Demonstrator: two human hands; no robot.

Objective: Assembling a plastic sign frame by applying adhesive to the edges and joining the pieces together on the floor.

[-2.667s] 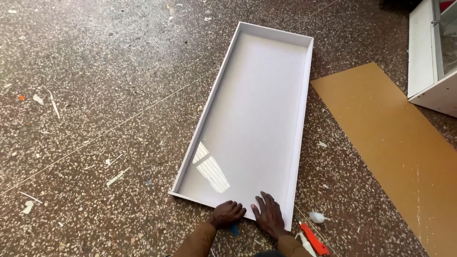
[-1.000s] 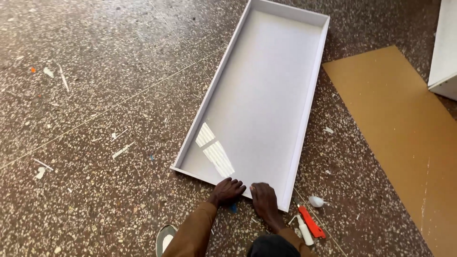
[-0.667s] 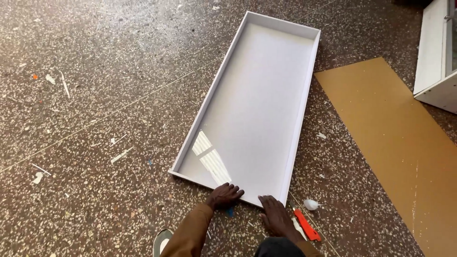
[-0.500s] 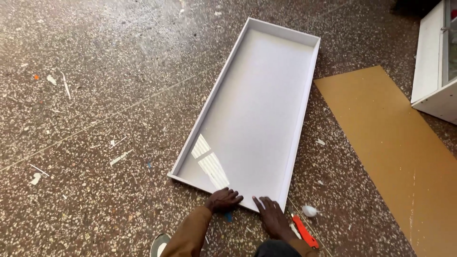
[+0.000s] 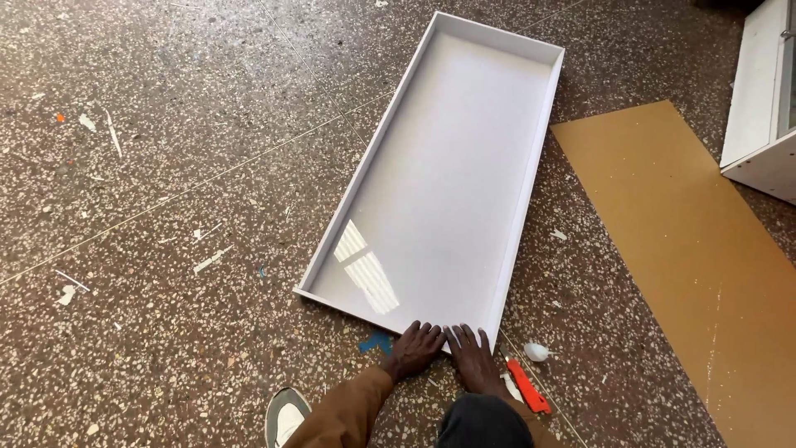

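A long white shallow tray-like panel (image 5: 448, 166) with raised rims on three sides lies flat on the speckled floor. Its near short edge has no rim. My left hand (image 5: 414, 348) and my right hand (image 5: 474, 355) rest side by side, palms down, fingers spread, pressing on that near edge close to its right corner. Neither hand holds anything. An orange-handled cutter (image 5: 527, 387) lies on the floor just right of my right hand, and a blue scrap (image 5: 375, 341) sits left of my left hand.
A brown hardboard sheet (image 5: 696, 265) lies on the floor to the right. A white cabinet (image 5: 759, 108) stands at the far right. My shoe (image 5: 286, 413) shows at the bottom. White scraps (image 5: 211, 260) and a small white lump (image 5: 537, 352) litter the terrazzo floor.
My right hand strayed to the right toward the cutter, then came back beside my left hand on the panel's near edge. The view shifted slightly; the panel stayed put.
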